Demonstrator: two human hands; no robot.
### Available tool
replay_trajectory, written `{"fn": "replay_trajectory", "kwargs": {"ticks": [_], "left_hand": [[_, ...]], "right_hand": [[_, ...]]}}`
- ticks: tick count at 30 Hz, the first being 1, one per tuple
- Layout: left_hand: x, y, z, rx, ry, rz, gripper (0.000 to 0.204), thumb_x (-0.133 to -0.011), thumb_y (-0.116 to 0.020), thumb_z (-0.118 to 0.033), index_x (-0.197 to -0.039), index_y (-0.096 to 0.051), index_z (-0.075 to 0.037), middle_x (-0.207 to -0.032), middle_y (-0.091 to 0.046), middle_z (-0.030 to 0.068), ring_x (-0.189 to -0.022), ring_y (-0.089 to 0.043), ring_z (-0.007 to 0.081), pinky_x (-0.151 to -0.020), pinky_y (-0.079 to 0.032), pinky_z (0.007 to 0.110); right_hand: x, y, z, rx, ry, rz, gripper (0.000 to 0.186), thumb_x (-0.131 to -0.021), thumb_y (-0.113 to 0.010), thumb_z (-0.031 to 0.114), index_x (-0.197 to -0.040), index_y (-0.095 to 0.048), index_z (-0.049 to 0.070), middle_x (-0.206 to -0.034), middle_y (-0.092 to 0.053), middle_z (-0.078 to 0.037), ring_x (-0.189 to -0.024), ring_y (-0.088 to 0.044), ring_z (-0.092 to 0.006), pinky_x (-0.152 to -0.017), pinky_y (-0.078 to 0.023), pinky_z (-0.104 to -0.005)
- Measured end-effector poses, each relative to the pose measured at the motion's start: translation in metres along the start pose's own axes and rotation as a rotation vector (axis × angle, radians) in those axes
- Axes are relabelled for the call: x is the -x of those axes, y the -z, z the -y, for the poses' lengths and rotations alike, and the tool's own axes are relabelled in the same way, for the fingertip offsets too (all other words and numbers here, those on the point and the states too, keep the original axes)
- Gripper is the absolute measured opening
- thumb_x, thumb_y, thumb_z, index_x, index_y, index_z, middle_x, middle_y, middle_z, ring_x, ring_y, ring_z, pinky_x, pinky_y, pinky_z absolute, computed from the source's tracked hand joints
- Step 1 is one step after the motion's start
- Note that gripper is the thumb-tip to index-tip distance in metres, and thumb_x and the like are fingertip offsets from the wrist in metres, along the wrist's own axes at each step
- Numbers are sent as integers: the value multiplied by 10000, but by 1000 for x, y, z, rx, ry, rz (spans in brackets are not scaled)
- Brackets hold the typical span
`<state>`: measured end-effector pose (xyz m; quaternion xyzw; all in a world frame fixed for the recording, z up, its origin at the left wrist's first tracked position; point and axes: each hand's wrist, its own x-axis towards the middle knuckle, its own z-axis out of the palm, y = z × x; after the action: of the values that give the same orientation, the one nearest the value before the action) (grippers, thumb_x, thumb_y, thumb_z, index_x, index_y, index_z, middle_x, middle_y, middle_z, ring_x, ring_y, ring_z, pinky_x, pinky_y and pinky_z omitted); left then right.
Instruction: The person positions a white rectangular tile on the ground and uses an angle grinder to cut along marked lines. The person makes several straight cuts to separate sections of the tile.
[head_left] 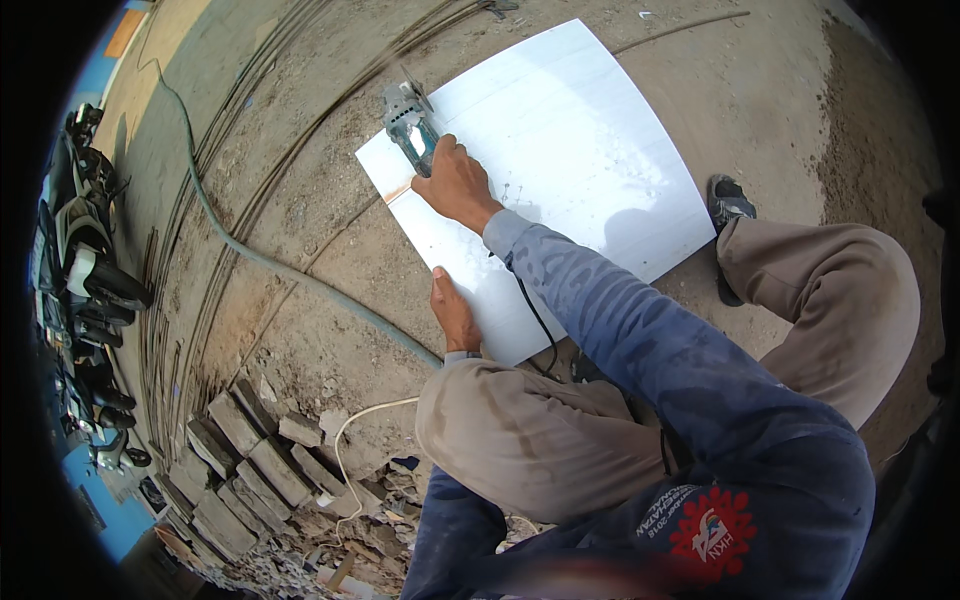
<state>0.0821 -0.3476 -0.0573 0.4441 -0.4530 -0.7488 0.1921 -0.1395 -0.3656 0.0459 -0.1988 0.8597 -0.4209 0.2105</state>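
My right hand (460, 185) is wrapped round the body of a teal and grey angle grinder (408, 128). The grinder's head points away from me, at the far left edge of a large white glossy slab (570, 130), which looks like a tile. A short brown-orange mark (397, 194) runs in from the slab's left edge, just below the grinder. My left hand (455, 313) grips the slab's near left edge, thumb up and its other fingers partly hidden. A black cord (540, 318) hangs below my right forearm.
A grey-green hose (270, 262) and several long thin rods (290, 150) cross the dirt ground at left. Grey bricks or blocks (255, 465) and rubble are piled at lower left. Parked motorcycles (90, 260) line the far left. My shoe (730, 200) is beside the slab's right corner.
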Motion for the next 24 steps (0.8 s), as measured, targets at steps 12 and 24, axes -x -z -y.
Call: {"fn": "replay_trajectory", "kwargs": {"ticks": [12,24], "left_hand": [[1,-2,-4,-28,8,-11,584,-1185,-383,-451,-1372,-609,53,-1221,-693,111,-1071,-638,189,-960,-518,350],[1,-3,-3,-2,5,-11,572,-1185,-391,-445,-1352,-617,53,-1188,-694,97,-1049,-629,173,-941,-516,338]], "right_hand": [[5,-1,-2,8,6,0,623,-844,-784,242,-1223,-479,-146,-1147,-650,-398,-1063,-698,-530,-939,-590,-553],[10,1,-4,23,-2,-2,617,-843,-784,238,-1222,-483,-145,-1144,-655,-398,-1066,-703,-529,-935,-596,-547]]}}
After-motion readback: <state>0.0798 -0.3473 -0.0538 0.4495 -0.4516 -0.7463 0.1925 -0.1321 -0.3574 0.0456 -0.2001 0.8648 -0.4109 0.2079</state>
